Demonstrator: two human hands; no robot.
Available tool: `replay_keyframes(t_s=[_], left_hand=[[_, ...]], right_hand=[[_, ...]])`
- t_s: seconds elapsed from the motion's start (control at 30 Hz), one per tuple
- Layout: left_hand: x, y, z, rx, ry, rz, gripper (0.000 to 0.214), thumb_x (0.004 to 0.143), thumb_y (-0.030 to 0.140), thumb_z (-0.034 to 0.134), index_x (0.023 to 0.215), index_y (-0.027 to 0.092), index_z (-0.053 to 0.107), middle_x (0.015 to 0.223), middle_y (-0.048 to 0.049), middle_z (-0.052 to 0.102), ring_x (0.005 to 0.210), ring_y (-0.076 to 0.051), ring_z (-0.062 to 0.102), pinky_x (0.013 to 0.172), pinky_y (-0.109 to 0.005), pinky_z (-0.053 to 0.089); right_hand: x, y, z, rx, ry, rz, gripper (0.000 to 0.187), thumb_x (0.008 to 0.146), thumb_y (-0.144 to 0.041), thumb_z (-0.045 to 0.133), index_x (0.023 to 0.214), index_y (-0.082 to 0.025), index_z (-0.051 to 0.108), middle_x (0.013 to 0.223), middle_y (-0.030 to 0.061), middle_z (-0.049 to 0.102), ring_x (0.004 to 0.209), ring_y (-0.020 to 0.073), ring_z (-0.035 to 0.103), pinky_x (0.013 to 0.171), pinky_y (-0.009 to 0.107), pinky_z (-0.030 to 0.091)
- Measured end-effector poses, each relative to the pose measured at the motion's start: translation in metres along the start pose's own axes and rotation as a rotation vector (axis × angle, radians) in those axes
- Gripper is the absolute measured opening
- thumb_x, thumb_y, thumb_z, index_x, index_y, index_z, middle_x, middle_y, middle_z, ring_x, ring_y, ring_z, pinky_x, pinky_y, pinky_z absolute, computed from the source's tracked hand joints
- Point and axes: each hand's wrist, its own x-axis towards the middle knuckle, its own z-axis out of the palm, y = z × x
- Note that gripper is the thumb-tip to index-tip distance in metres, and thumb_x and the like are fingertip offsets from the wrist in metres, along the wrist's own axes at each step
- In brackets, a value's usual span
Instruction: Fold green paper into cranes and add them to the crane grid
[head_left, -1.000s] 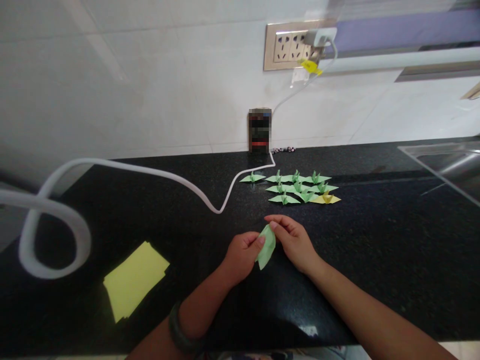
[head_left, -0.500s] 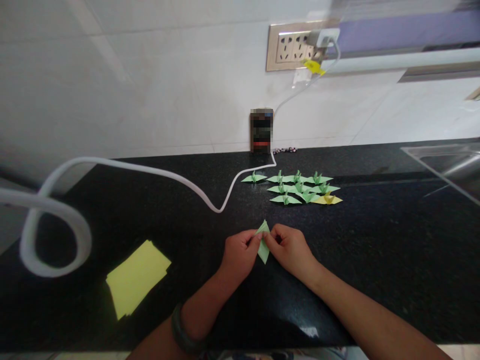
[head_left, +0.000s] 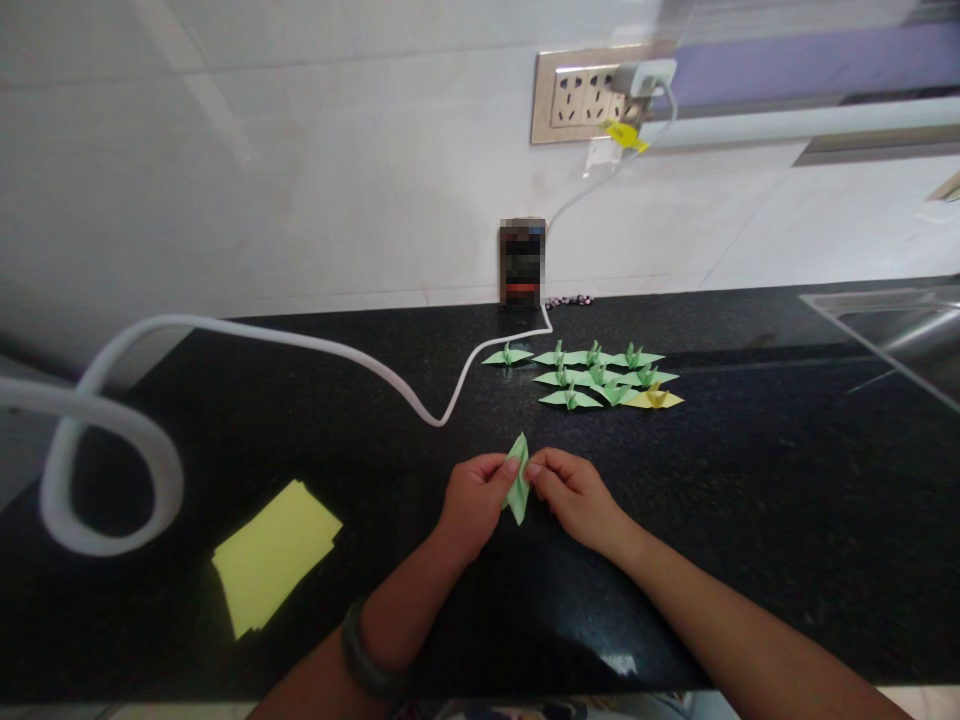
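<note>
Between my hands, just above the black countertop point(head_left: 420, 640), is a folded green paper point(head_left: 519, 490), narrow and pointed at both ends. My left hand point(head_left: 474, 500) pinches its left side, thumb on top. My right hand point(head_left: 574, 490) is closed at its right edge, thumb and forefinger pressed on the paper; part of the grip is hidden. Beyond the hands, several green paper cranes point(head_left: 570, 398) stand in rows, with a yellow paper crane point(head_left: 655, 398) at the right end of the nearest row.
A stack of yellow paper sheets point(head_left: 276, 560) lies at the left. A white cable point(head_left: 330, 350) loops across the counter to a pixelated dark device point(head_left: 523, 262) leaning on the wall. A metal sink point(head_left: 900, 325) is at the right, and a socket panel point(head_left: 581, 95) is above.
The folded green paper has shifted slightly left and turned, showing a more bent face. Both hands moved a little left with it; the right fingers are now nearer its edge.
</note>
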Motion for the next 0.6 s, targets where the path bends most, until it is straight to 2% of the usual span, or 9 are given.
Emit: replay_keyframes(t_s=[0.17, 0.3, 0.6], left_hand=[[0.0008, -0.0033, -0.0015, -0.129, -0.034, -0.056, 0.036, 0.069, 0.043, 0.051, 0.083, 0.012, 0.063, 0.061, -0.0016, 0.057, 0.054, -0.011, 0.049, 0.051, -0.022, 0.038], [0.0020, -0.0063, -0.0026, -0.158, -0.052, -0.084, 0.035, 0.069, 0.044, 0.052, 0.078, 0.012, 0.063, 0.059, -0.0013, 0.057, 0.054, -0.011, 0.050, 0.052, -0.022, 0.038], [0.0027, -0.0002, -0.0045, -0.152, -0.114, -0.118, 0.038, 0.066, 0.045, 0.055, 0.079, 0.011, 0.064, 0.058, -0.0020, 0.058, 0.049, -0.009, 0.047, 0.048, -0.021, 0.037]], right_hand=[[0.0027, 0.0026, 0.0014, 0.121, 0.049, 0.037, 0.013, 0.075, -0.030, 0.049, 0.079, -0.017, 0.050, 0.054, -0.0054, 0.040, 0.047, 0.0071, 0.036, 0.044, 0.018, 0.031], [0.0054, 0.0061, 0.0017, 0.218, 0.016, 0.077, 0.023, 0.073, -0.030, 0.052, 0.092, -0.017, 0.049, 0.053, -0.0062, 0.039, 0.045, 0.0065, 0.034, 0.041, 0.018, 0.028], [0.0036, 0.0039, -0.0050, -0.033, -0.047, -0.073, 0.026, 0.074, -0.026, 0.052, 0.098, -0.019, 0.058, 0.056, -0.0037, 0.041, 0.051, 0.0079, 0.037, 0.049, 0.020, 0.033]])
